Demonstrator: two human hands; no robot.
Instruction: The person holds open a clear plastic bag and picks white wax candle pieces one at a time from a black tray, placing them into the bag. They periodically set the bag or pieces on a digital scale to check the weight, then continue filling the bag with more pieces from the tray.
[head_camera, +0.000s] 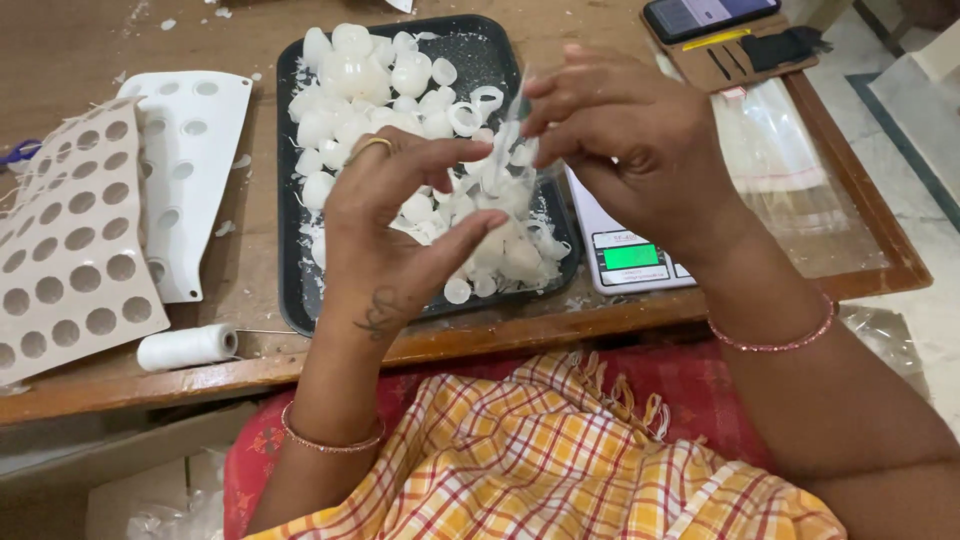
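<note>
I see my left hand (400, 215) and right hand (625, 140) raised together over the black tray (480, 50), each pinching closed on an edge of a small clear plastic bag (505, 165) that hangs between them with a few white pieces inside. The tray sits on the wooden worktop (70, 50), heaped with white wax shells (370, 90). Left of it lie a white mould sheet (195, 150), a perforated beige sheet (70, 260) and a white thread spool (185, 347); a digital scale (630, 255) stands just right of the tray.

Tray (300, 300) sits between perforated moulds (190, 150) and scale (630, 262).
</note>
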